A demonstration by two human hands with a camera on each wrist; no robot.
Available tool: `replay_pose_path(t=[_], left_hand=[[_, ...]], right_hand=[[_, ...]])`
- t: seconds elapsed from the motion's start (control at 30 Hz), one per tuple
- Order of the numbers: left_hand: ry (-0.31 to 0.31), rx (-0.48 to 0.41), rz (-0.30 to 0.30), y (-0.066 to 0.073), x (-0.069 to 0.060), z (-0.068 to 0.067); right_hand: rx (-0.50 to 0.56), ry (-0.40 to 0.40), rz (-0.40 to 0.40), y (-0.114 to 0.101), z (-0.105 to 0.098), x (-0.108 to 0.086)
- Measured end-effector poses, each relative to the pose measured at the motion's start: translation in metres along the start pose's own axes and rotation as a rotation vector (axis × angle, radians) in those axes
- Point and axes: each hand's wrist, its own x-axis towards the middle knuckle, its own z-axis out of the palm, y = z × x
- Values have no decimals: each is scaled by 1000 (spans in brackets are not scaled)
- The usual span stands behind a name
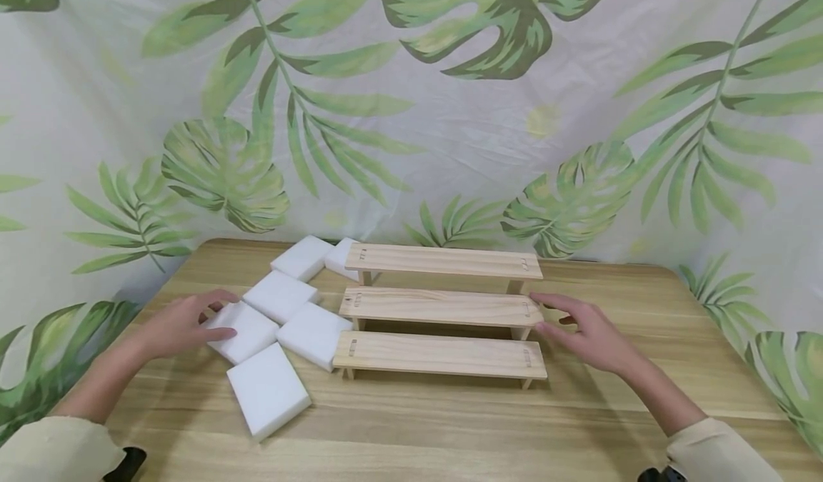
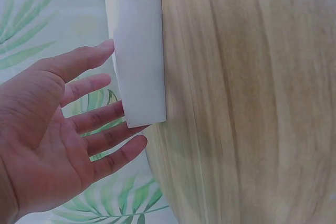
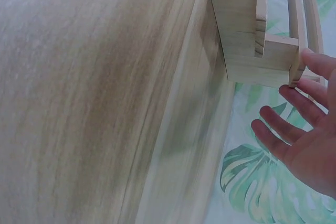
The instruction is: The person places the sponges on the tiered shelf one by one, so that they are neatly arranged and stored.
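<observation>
A three-step wooden stand (image 1: 444, 354) of pale boards stands on the table. Beside its right end is my right hand (image 1: 588, 332), thumb and index finger at the edge of the middle board (image 1: 444, 306). In the right wrist view the remaining fingers of that right hand (image 3: 310, 140) spread loosely below the board. To the left, my left hand (image 1: 176, 328) has its thumb and fingers around the near-left corner of a white foam-like block (image 1: 247, 332). The left wrist view has the left hand (image 2: 58, 135) with fingers extended along a white block (image 2: 140, 66), not gripping it.
Several more white blocks lie left of the stand, among them a front one (image 1: 268, 389) and a back one (image 1: 302, 258). The wood-grain table (image 1: 476, 432) meets a leaf-patterned cloth (image 1: 450, 146) behind it.
</observation>
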Motion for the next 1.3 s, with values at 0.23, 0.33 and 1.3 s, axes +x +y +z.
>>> replay_pose_path(t=[0.23,0.33,1.3], left_hand=[[-65,-10,57,-3,-1,-5],[-116,-45,59,-4,-2,-7],[-182,-41,11,-9,1,-14]], right_hand=[[19,-22,36,-2,-3,1],[23,-25,40,-2,-3,1],[26,-26,46,-2,-3,2]])
